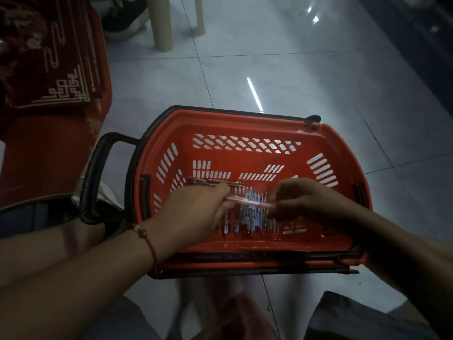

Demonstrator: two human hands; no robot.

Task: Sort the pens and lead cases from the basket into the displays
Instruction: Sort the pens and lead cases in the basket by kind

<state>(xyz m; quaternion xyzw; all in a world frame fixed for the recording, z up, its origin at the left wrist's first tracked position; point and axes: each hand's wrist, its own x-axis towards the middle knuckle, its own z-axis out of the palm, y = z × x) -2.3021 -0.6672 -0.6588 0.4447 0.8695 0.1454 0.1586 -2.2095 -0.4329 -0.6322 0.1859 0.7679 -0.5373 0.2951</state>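
Reaching into a red basket [245,123] at frame centre, left hand [196,207] and right hand [304,200] each pinching an end of a blurred pen [247,201], more pens [250,217] lying below, red mat [49,69] upper left.

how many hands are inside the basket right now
2. The left hand reaches into the red basket on its left side, gripping blurred pens; the right hand comes in from the right and pinches the same bundle. No other hands show.

Pens [250,212] lie in the basket [245,123] on the floor [318,69]; stool [49,143] at left.
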